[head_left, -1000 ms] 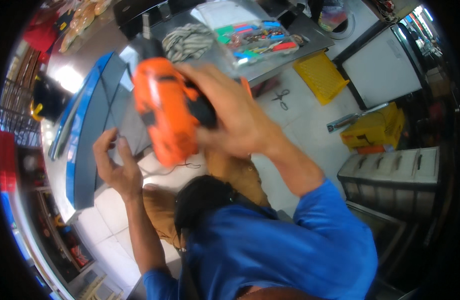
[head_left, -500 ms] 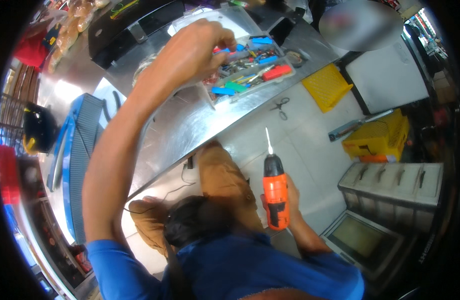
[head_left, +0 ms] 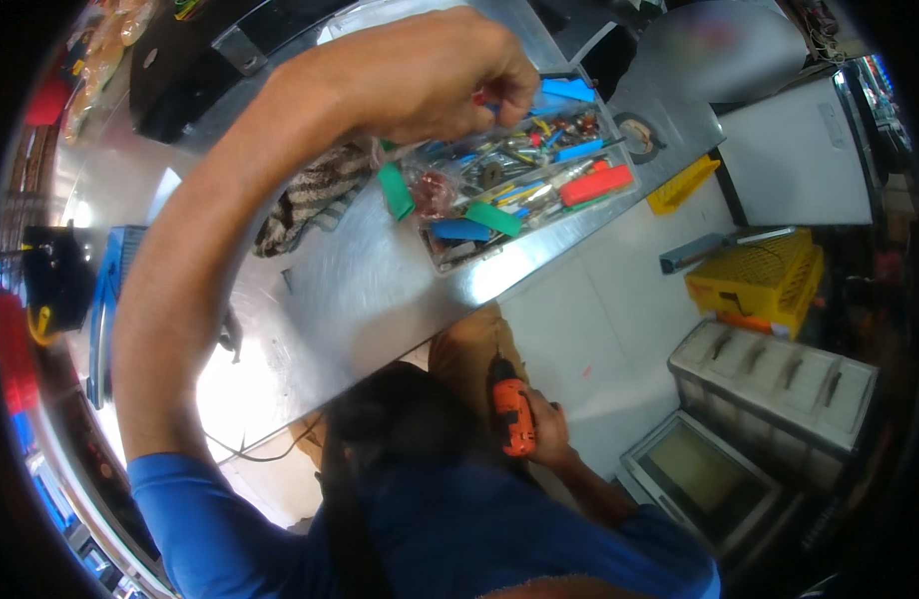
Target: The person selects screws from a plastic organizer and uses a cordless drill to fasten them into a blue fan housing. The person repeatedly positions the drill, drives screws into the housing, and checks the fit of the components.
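Observation:
My left hand (head_left: 450,80) reaches over a clear compartment box (head_left: 441,257) on the steel table, its fingers curled and pinched together above the far compartments. Whatever lies between the fingertips is too hidden to name. Small hardware, bits and coloured pieces fill the box, among them a red piece (head_left: 595,185), a green piece (head_left: 493,218) and a blue piece (head_left: 459,231). Low beside my leg, my right hand (head_left: 551,431) grips an orange and black cordless drill (head_left: 514,411); its bit points away from me.
A striped cloth (head_left: 315,197) lies on the steel table (head_left: 355,299), left of the box. A roll of tape (head_left: 639,138) sits near its far right corner. On the floor to the right stand yellow crates (head_left: 754,285), a drawer unit (head_left: 774,384) and a framed panel (head_left: 701,469).
My right hand has lowered the drill toward my leg and slightly left. My left hand has moved right and farther over the box. The view has shifted; the floor scissors no longer show.

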The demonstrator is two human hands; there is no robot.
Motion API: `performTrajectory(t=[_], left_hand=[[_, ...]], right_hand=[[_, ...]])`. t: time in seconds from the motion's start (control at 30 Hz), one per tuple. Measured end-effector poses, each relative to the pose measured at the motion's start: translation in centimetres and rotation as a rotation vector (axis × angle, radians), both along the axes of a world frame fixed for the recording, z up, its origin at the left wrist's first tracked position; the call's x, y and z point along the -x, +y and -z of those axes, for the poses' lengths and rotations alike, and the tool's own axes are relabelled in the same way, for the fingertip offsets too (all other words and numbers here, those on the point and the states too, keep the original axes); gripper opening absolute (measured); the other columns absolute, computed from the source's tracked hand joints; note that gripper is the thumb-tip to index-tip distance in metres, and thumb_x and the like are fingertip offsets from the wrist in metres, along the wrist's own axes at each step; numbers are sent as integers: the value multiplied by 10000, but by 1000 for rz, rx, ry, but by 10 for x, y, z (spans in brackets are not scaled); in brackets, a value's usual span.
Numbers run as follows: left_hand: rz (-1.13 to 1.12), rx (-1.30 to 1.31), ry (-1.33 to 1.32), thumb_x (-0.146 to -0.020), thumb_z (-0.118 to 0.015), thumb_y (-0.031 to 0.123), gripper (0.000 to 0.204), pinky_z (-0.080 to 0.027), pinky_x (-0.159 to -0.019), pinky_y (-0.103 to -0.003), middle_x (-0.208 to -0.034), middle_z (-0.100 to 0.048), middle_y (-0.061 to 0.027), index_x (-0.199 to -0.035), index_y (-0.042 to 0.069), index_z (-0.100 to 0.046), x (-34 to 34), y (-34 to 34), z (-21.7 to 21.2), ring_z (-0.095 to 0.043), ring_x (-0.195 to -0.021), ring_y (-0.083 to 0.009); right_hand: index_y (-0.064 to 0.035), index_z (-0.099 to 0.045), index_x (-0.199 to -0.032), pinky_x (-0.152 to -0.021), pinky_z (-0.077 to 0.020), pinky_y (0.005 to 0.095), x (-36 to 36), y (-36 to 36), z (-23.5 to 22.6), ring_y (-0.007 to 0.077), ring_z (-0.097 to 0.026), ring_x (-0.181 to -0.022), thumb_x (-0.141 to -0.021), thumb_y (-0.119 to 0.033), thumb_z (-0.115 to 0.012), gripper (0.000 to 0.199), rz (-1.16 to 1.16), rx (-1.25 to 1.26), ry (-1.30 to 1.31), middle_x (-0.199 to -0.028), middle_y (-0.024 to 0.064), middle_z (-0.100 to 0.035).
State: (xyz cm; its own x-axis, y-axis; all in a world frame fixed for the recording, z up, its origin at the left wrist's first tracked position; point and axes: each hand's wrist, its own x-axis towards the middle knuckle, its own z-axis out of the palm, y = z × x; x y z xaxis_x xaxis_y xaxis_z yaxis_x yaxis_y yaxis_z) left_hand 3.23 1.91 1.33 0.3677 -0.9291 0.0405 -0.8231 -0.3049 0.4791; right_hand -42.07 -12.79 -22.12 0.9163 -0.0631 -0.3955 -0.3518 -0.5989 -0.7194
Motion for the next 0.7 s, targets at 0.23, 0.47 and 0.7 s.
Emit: performTrajectory(t=[0.23, 0.47, 0.7], left_hand=[[116, -163, -123, -798, -791, 11, 187, -556, -840, -408, -964, -692, -112, -977, 50, -754, -3, -10, -4, -688, -933, -325], [137, -41, -187, -796, -838, 95, 185, -539, -848, -433, -962, -691, -113, -951, 50, -748, -6, 4, -15, -676, -955, -332], [78, -68, 119, -825, -865, 214, 209, -541, -906, -434, -1013, -694, -110, -922, 83, -733, 1, 34, -5, -662, -1008, -319]], right_hand=[[-1, -356, -1571, -1028, -532, 444, -14, 5, 6, 380, -651, -1185, -778, -206, -866, 965, 11, -52, 35, -1299, 226, -622], [-12, -363, -1569, -1059, -512, 445, -26, 13, -6, 393, -624, -1243, -793, -234, -853, 944, -8, 28, 175, -1365, 225, -601], [-45, -388, -1557, -1058, -507, 451, -47, 21, -23, 405, -611, -1261, -859, -203, -786, 819, 11, 27, 303, -1389, 222, -586]])
